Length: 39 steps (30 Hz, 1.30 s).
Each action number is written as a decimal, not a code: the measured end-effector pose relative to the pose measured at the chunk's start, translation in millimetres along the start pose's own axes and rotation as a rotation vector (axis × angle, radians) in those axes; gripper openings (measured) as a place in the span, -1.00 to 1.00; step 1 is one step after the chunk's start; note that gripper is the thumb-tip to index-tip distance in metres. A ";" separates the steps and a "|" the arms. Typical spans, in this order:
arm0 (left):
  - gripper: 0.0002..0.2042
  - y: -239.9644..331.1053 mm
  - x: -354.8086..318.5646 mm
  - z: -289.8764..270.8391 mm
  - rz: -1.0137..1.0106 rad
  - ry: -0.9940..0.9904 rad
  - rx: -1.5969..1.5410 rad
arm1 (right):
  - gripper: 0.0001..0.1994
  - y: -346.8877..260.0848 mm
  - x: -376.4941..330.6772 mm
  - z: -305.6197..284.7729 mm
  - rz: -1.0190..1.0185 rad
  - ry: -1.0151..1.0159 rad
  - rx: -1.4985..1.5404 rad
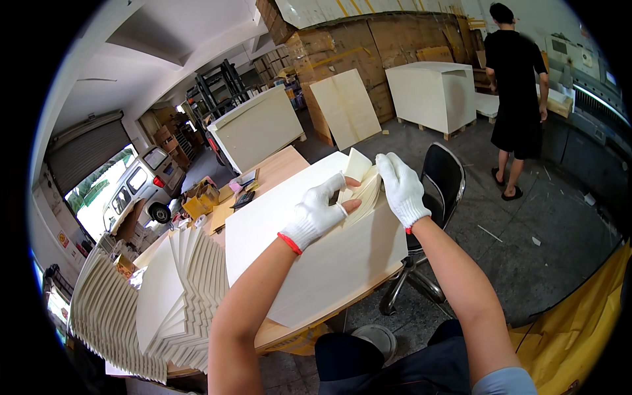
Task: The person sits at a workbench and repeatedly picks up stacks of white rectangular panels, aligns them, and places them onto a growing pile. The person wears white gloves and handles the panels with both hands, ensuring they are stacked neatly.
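Observation:
A fanned stack of thin cream sheets (366,195) stands bent between my two hands above a large white sheet (296,280) on the table. My left hand (316,212) wears a white knitted glove with a red cuff; its bare thumb and a bare fingertip grip the stack's left side. On the other side my right hand (401,187), gloved the same way, closes against the stack's right edge, fingers together and pointing up. Its thumb is hidden. One cream piece (357,164) sticks up at the far end of the stack.
Tall layered piles of cream sheets (191,289) fill the table's left. A black chair (442,174) stands right of the table. Behind are wrapped white stacks on pallets (431,95), a leaning board (345,108) and a forklift (220,89). A person in black (517,85) stands by a machine.

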<state>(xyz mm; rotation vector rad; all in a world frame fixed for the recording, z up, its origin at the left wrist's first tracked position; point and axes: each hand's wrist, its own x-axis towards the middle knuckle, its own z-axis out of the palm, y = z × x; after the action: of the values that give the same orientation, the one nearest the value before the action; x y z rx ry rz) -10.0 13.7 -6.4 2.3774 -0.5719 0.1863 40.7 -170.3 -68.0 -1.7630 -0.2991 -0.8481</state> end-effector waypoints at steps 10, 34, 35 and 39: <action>-0.71 1.0 -3.5 -1.0 0.162 0.057 0.020 | -0.50 -3.6 0.1 -2.2 0.041 -0.039 -0.016; -0.70 -11.0 1.4 1.3 0.155 0.046 0.094 | -0.52 -5.2 -0.5 -2.1 0.062 -0.039 -0.031; -0.70 -12.3 1.5 0.8 0.146 0.034 0.119 | -0.52 -5.1 -0.8 -1.2 0.058 -0.031 -0.032; -0.70 9.9 -0.2 1.7 -0.085 -0.037 0.122 | -0.53 1.9 -1.3 0.3 0.063 -0.014 -0.026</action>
<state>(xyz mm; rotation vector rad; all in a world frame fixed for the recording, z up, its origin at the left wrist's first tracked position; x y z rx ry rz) -14.6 5.9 -1.9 2.5231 -0.4874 0.1435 40.9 -170.5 -70.3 -1.7937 -0.2418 -0.7975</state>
